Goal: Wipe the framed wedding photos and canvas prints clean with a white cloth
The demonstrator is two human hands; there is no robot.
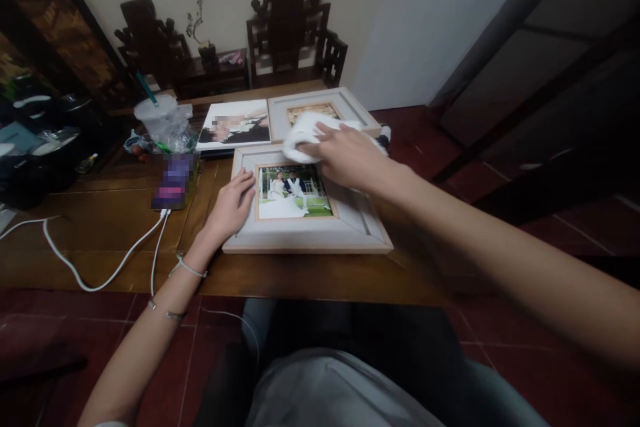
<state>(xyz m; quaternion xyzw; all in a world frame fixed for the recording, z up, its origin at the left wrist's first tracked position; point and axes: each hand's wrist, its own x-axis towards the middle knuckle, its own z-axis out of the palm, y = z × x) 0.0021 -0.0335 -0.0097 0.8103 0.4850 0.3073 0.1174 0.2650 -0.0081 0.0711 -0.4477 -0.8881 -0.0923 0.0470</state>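
Observation:
A white picture frame (310, 238) with a couple's photo (295, 192) lies flat on the wooden table. My left hand (233, 202) rests on its left border, fingers stretched out and holding nothing. Over the far side of this frame, my right hand (345, 150) is closed on a bunched white cloth (300, 137); whether it is fabric or paper is hard to tell. Beyond it sits a second pale frame (350, 101), partly covered by the cloth and my hand. Left of that one is a flat print or album (235, 123), its picture blurred out.
A phone (174, 181) with white cables (90, 288) lies left on the wooden table (115, 227). Behind it stand a cup with a straw (155, 113) and a clear plastic bag (175, 130). Dark carved chairs (287, 20) stand by the wall.

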